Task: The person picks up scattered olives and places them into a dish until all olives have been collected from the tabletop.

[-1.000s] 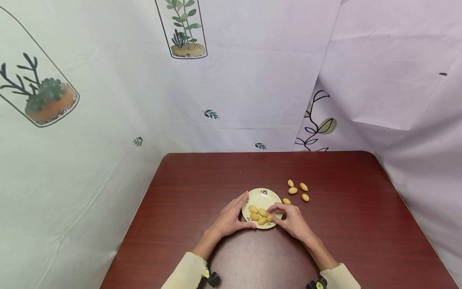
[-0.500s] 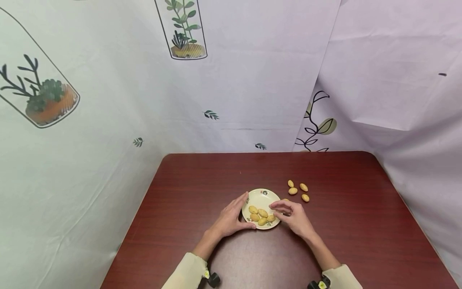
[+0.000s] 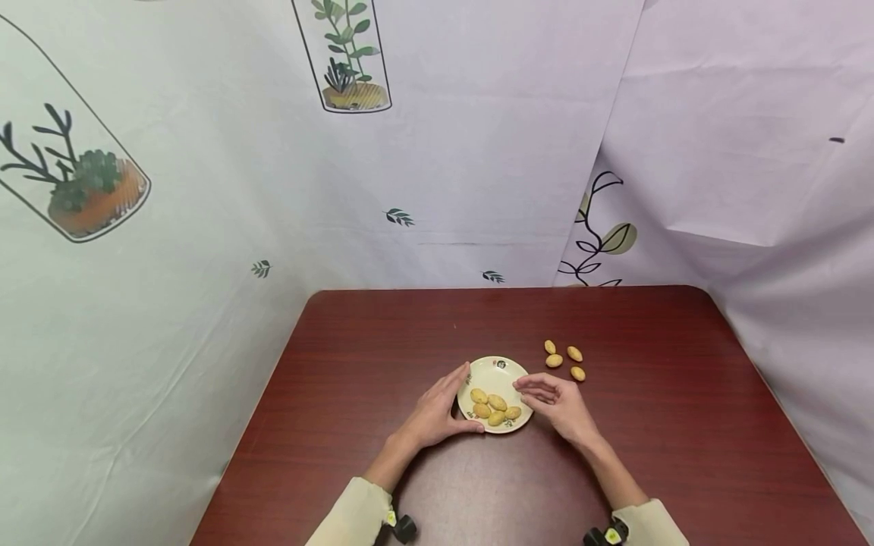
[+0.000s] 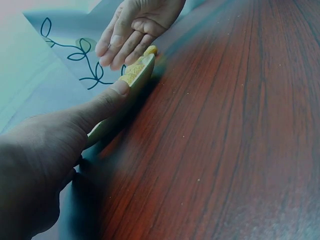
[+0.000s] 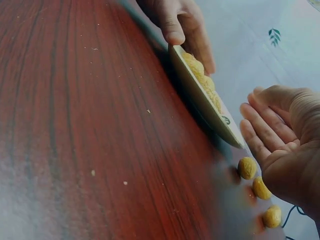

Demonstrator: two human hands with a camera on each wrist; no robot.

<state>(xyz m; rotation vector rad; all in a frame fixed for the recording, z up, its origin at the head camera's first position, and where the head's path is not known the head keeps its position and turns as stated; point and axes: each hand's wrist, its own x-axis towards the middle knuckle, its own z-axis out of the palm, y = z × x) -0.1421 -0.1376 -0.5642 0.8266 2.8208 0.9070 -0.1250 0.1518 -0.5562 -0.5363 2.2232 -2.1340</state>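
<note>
A small pale plate [image 3: 497, 376] with printed motifs on its rim sits on the table. Several yellow oval, wrinkled, nut-like pieces [image 3: 496, 403] lie in its near half. My left hand [image 3: 432, 413] holds the plate's left side, thumb at the near edge and fingers along the far left rim; the left wrist view shows the thumb [image 4: 107, 102] on the rim. Over the plate's right edge hovers my right hand [image 3: 561, 409], fingers extended. Its palm [image 5: 295, 150] appears bare in the right wrist view, where more yellow pieces [image 5: 247, 168] lie close by.
Several loose yellow pieces [image 3: 554, 360] lie on the dark red wooden table [image 3: 382, 334], beyond and right of the plate. White cloth [image 3: 444, 189] with plant prints hangs behind and beside the table. Both wrists wear a black camera [image 3: 405, 528].
My right hand has let go of a yellow piece on the plate and drawn back right, fingers straightening. It now hides the loose piece nearest the plate. The left hand stays put.
</note>
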